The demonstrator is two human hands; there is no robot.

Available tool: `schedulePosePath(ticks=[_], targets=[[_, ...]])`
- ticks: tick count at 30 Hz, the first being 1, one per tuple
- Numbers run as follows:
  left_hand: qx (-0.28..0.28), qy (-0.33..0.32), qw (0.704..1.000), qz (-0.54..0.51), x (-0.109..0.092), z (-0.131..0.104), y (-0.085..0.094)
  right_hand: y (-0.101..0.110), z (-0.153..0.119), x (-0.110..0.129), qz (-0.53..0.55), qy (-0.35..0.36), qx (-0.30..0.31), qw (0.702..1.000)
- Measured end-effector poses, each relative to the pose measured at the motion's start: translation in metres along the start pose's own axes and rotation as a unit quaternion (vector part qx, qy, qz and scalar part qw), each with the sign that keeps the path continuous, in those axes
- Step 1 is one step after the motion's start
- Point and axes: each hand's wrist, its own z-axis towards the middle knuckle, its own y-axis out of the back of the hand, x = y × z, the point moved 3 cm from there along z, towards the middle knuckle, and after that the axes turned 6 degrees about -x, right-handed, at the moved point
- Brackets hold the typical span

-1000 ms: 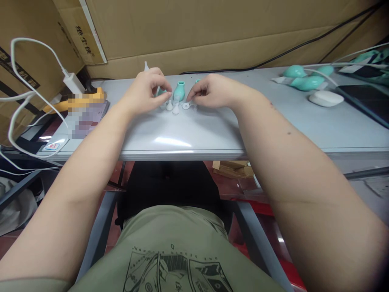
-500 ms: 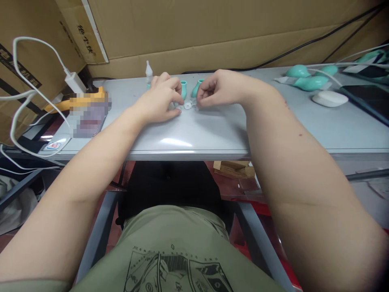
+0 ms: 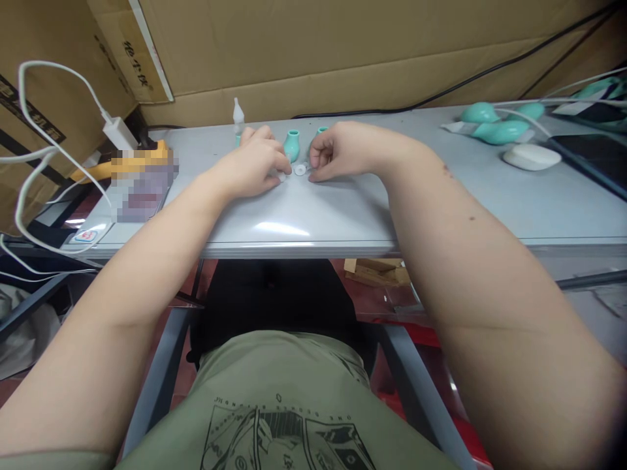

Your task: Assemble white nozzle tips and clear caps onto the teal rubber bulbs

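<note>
My left hand (image 3: 258, 160) rests low over the desk, its thumb and forefinger closed on a small clear plastic piece (image 3: 281, 175). Facing it, my right hand (image 3: 336, 153) is curled with thumb and fingers together; what lies between those fingertips is too small to make out. A small white round part (image 3: 300, 170) lies on the desk in the gap between both hands. Just behind stands a teal rubber bulb (image 3: 292, 146) with its mouth upward. Another teal bulb (image 3: 322, 130) is mostly hidden by my right hand. Behind my left hand, a clear pointed nozzle (image 3: 238, 112) stands upright on a teal base.
On the left are a phone (image 3: 142, 192), a yellow object (image 3: 142, 155) and a white charger (image 3: 120, 135) with looping cables. Several teal bulbs (image 3: 499, 132), a white oval case (image 3: 531, 157) and a dark tablet-like device (image 3: 592, 160) lie right. Cardboard (image 3: 318, 59) walls the back.
My right hand has shifted slightly left and toward me, now closer to the white round part and covering more of the right bulb. My left thumb and forefinger have drawn closer together.
</note>
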Motion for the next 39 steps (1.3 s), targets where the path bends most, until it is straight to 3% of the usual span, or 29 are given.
schedulePosePath(ticks=[6, 11, 16, 20, 24, 28, 39], targets=[[0.015, -0.011, 1.000, 0.004, 0.006, 0.000, -0.009, -0.002, 0.002, -0.002, -0.015, 0.003, -0.011, 1.000], [0.011, -0.004, 1.000, -0.015, -0.001, 0.000, -0.002, -0.004, 0.005, -0.002, -0.028, -0.019, -0.017, 0.999], [-0.074, 0.048, 0.993, -0.082, -0.001, 0.000, 0.017, -0.003, 0.002, 0.001, 0.000, -0.007, -0.013, 1.000], [-0.139, 0.100, 0.980, -0.100, 0.017, 0.001, 0.026, -0.003, -0.001, 0.003, 0.050, 0.019, -0.017, 0.998], [-0.175, 0.101, 0.972, -0.118, 0.034, -0.001, 0.029, -0.005, -0.001, 0.004, 0.031, 0.028, -0.014, 0.999], [-0.180, 0.094, 0.971, -0.128, 0.038, -0.002, 0.029, -0.007, 0.003, 0.005, -0.003, 0.037, -0.020, 0.999], [-0.155, 0.107, 0.973, -0.136, 0.023, -0.003, 0.024, -0.017, 0.007, 0.022, -0.068, 0.013, -0.036, 0.997]])
